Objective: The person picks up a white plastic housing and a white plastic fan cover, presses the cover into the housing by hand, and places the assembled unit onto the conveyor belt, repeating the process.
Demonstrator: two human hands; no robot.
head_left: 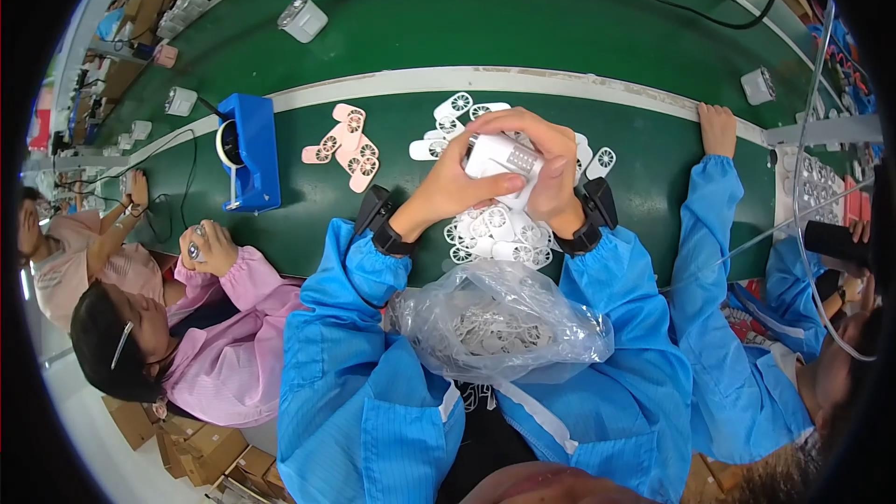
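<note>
Both my hands are wrapped round a white plastic housing with rows of small slots on one side, held above the green worktop. My left hand grips it from the left, thumb across its lower part. On the right and over the top, the fingers of my right hand close round it. Under and beyond my hands lie many flat white covers with round fan-like grilles. An open clear plastic bag with more white pieces rests against my lap.
Pink grille covers lie left of my hands, beside a blue tape dispenser. Past a pale rail runs a green conveyor carrying white housings. Co-workers sit close on both sides; a blue sleeve reaches to the rail at right.
</note>
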